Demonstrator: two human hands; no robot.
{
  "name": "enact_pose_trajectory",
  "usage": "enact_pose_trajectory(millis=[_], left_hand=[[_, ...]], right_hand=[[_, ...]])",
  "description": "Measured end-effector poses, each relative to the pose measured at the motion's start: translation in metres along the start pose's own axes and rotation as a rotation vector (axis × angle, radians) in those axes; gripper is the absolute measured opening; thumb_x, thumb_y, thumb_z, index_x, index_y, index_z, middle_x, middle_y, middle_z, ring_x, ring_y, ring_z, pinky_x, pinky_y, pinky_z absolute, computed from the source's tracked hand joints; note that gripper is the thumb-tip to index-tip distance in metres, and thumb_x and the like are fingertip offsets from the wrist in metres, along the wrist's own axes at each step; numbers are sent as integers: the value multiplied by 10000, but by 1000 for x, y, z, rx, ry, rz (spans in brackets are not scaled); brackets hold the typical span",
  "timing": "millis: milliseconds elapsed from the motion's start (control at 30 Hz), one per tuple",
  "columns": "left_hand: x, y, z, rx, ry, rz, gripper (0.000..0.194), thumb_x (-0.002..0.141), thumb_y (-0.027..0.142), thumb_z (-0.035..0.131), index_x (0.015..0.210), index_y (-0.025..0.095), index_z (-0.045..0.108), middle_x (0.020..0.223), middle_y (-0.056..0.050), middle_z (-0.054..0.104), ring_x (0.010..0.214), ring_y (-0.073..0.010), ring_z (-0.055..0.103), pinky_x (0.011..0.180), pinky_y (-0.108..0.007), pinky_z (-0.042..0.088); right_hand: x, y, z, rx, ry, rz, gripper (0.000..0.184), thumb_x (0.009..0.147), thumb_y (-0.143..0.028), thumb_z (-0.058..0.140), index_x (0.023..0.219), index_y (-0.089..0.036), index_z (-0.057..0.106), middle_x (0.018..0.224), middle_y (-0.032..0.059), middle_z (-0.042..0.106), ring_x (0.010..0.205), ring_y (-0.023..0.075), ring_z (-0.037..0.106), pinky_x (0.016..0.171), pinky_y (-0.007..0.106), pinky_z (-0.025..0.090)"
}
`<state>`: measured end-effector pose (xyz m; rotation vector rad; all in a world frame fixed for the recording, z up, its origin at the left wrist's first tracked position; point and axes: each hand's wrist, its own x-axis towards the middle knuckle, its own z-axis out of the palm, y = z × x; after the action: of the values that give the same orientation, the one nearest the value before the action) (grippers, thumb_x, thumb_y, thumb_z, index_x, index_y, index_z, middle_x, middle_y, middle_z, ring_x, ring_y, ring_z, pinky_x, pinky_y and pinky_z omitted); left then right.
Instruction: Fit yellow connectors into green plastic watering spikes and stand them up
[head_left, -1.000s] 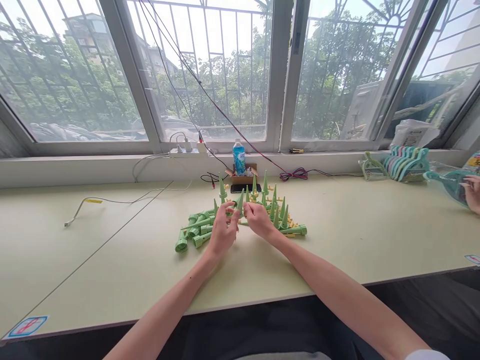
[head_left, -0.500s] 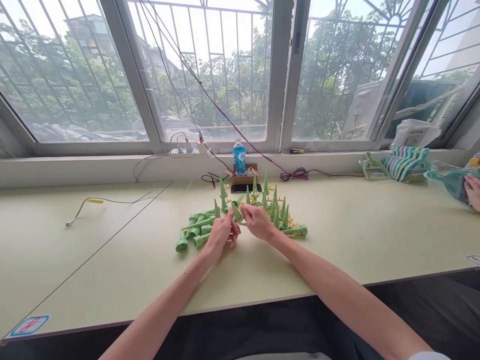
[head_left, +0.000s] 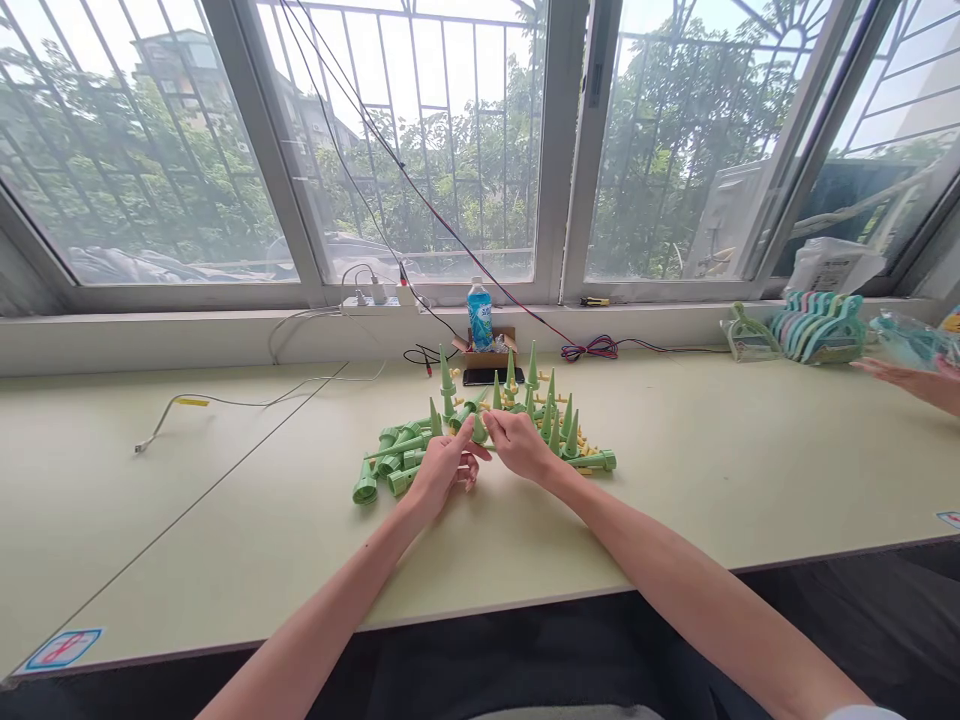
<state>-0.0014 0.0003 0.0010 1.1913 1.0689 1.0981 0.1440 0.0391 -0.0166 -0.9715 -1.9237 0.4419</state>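
My left hand (head_left: 444, 468) is closed around a green watering spike (head_left: 478, 430), thumb and index finger pressed on it. Right beside it, my right hand (head_left: 519, 443) is closed in a pinch against the spike's side; whatever lies between those fingers is too small and hidden to make out. To the left lie several loose green watering spikes (head_left: 409, 440) with open threaded ends. Behind and right of my hands, other spikes stand tip up (head_left: 570, 430), with small yellow valve pieces (head_left: 581, 445) scattered among them.
Behind the pile are a black phone (head_left: 491, 377) and a small cardboard box (head_left: 491, 358) with a blue bottle (head_left: 480, 315). Cables (head_left: 592, 347) run along the back. At right are plastic hangers (head_left: 821, 328) and another person's hand (head_left: 911, 380).
The green spike has turned and shifted slightly right between my hands. At far right the other person's hand has moved back left, and the teal item in a bag has moved off it.
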Motion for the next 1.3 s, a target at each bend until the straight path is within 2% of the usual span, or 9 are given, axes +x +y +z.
enact_pose_trajectory(millis=[300, 567, 800, 1000, 1200, 1300], left_hand=[[4, -6, -5, 54, -79, 46, 514, 735, 622, 667, 773, 109, 655, 455, 8, 495, 382, -83, 435, 382, -205, 365], [2, -6, -4, 183, -53, 119, 460, 764, 580, 664, 918, 148, 621, 460, 39, 508, 381, -90, 435, 402, -212, 369], [4, -10, -5, 300, -26, 242, 367, 817, 534, 624, 870, 172, 594, 393, 56, 468, 347, -108, 437, 404, -226, 325], [2, -8, -2, 307, -28, 290, 363, 813, 531, 625, 817, 172, 572, 472, 48, 501, 345, -90, 435, 378, -226, 318], [4, -7, 2, 166, -88, 290, 368, 793, 509, 661, 778, 162, 539, 658, 26, 553, 401, -62, 474, 368, -217, 364], [4, -7, 4, 66, -101, 253, 388, 759, 499, 703, 790, 164, 509, 688, 27, 553, 433, -63, 487, 371, -215, 387]], right_hand=[[1, -3, -2, 66, 1, 33, 429, 978, -416, 307, 607, -205, 351, 531, -29, 400, 494, 105, 346, 507, 265, 245], [2, 1, -1, 83, 5, 57, 443, 973, -401, 320, 578, -206, 363, 521, -29, 408, 495, 110, 351, 524, 269, 250], [3, 2, 0, 117, 16, 85, 454, 974, -418, 312, 572, -207, 329, 518, -36, 366, 490, 109, 324, 516, 264, 237], [4, 2, 0, 150, 15, 114, 464, 974, -423, 317, 564, -208, 323, 510, -36, 369, 478, 108, 321, 502, 259, 240], [4, 2, 2, 184, 12, 134, 507, 978, -446, 316, 552, -192, 424, 518, -17, 474, 486, 107, 417, 521, 247, 294], [5, 2, 4, 190, 17, 133, 512, 979, -453, 320, 561, -186, 447, 519, -12, 501, 494, 107, 445, 537, 245, 313]])
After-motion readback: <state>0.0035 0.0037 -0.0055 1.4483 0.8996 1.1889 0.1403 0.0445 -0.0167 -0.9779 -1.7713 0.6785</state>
